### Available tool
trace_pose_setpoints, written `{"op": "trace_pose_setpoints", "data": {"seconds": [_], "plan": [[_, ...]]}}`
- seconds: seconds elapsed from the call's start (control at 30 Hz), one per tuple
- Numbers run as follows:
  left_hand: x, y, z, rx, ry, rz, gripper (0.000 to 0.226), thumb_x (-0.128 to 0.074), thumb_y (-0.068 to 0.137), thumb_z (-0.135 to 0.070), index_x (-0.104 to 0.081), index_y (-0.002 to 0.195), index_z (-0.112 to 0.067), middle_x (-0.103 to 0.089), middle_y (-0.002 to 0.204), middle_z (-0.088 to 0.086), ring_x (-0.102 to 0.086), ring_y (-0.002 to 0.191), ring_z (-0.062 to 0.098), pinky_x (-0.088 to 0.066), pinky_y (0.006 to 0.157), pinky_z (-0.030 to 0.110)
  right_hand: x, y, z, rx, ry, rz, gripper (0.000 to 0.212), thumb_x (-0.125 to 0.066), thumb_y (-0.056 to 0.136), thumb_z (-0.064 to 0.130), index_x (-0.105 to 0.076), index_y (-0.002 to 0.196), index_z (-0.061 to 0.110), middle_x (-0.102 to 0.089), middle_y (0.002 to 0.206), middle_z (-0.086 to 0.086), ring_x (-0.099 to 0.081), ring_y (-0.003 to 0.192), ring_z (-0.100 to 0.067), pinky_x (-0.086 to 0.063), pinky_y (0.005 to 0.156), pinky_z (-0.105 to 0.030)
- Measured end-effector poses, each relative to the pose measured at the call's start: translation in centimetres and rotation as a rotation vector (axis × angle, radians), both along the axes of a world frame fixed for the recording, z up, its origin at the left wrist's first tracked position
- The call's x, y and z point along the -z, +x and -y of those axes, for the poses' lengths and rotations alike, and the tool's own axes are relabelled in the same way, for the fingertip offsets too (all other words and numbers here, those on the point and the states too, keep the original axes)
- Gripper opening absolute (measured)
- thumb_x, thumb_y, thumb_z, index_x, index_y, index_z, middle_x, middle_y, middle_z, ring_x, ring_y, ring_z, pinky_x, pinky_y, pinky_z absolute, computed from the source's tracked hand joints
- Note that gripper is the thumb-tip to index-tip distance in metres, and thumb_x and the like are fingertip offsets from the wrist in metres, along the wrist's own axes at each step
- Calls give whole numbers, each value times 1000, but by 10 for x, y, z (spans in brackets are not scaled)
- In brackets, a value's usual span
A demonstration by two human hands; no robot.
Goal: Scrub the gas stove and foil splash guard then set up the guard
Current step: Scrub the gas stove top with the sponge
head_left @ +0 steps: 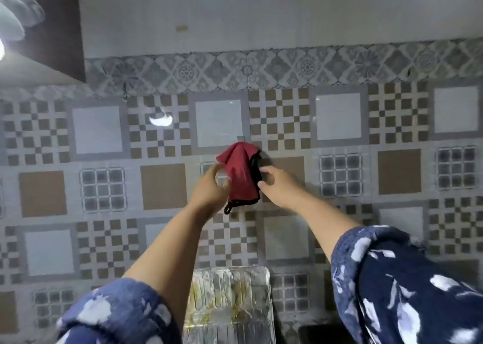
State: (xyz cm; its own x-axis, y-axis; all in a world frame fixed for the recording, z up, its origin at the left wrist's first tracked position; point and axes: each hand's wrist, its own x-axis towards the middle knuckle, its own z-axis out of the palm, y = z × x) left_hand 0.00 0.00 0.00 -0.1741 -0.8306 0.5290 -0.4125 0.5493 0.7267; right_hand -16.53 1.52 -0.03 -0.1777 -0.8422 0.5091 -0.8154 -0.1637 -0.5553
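A red cloth with black trim hangs from a small hook on the tiled wall. My left hand is at its left edge, curled in a C, with the thumb tip touching the fabric. On the other side, my right hand has its fingers spread and its fingertips against the black edge. Neither hand closes around the cloth. The foil splash guard stands against the wall at the bottom centre, streaked with yellow stains. No part of the gas stove shows.
The patterned tile wall fills the view. A dark cabinet with a light glare is at the top left. My blue floral sleeves cover the lower corners.
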Motion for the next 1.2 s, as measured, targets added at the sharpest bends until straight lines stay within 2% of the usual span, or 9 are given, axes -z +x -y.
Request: {"op": "trace_pose_setpoints", "data": {"seconds": [0.07,0.17,0.33,0.53,0.63,0.7,0.8,1.0,1.2], "plan": [[-4,-7,23,63,18,-90,46,-46,98,-26,-34,142,-26,-50,138,7,-54,117,21,-47,95,31,-5,7,21,-41,-89,96,53,-46,97,31,-25,146,39,-44,146,-2,-55,118,-26,-45,83,-27],[1,-19,58,102,15,-203,48,-48,96,-28,-33,141,-37,-60,126,10,-64,103,27,-55,89,41,-8,17,52,-125,-219,235,55,-45,98,26,-24,145,45,-35,152,0,-42,133,-24,-40,102,-33],[7,-28,71,113,-67,-273,52,-49,96,-29,-33,145,-33,-57,130,5,-62,105,20,-54,92,38,0,18,70,-126,-354,359,51,-50,97,18,-37,142,39,-40,149,1,-42,132,-22,-38,100,-27],[-6,-21,55,181,-66,-392,54,-58,93,-19,-38,143,-27,-45,143,0,-56,116,15,-56,84,25,-14,20,57,-205,-376,472,49,-57,93,14,-47,138,30,-45,146,-4,-44,131,-21,-40,108,-35],[-11,-20,32,176,-79,-388,56,-55,93,-7,-39,143,-27,-40,147,-3,-52,114,10,-55,79,17,-22,15,26,-188,-400,464,50,-59,91,9,-49,137,27,-46,146,-2,-42,134,-17,-33,107,-23],[-10,-21,9,182,-72,-386,58,-56,92,-4,-40,142,-28,-41,147,-3,-49,125,15,-51,97,34,-19,12,-7,-168,-382,438,52,-60,90,9,-48,138,26,-47,145,0,-43,133,-16,-34,107,-23],[4,-27,-25,202,-10,-389,60,-55,90,0,-43,140,-32,-43,146,-3,-50,127,22,-48,100,46,-3,4,-52,-120,-351,421,55,-65,87,12,-48,137,27,-51,141,3,-47,129,-14,-36,105,-22],[58,-46,-139,216,156,-353,62,-52,91,3,-40,142,-30,-41,147,-2,-49,128,22,-47,102,43,54,-14,-167,-71,-220,504,54,-65,86,5,-52,135,25,-49,142,2,-43,131,-15,-31,97,-16],[130,-65,-235,182,312,-324,64,-54,89,4,-43,140,-33,-44,145,-2,-53,123,23,-49,99,45,122,-42,-261,-53,-27,565,53,-67,84,3,-56,130,27,-49,143,-2,-39,135,-20,-34,103,-25]]}}
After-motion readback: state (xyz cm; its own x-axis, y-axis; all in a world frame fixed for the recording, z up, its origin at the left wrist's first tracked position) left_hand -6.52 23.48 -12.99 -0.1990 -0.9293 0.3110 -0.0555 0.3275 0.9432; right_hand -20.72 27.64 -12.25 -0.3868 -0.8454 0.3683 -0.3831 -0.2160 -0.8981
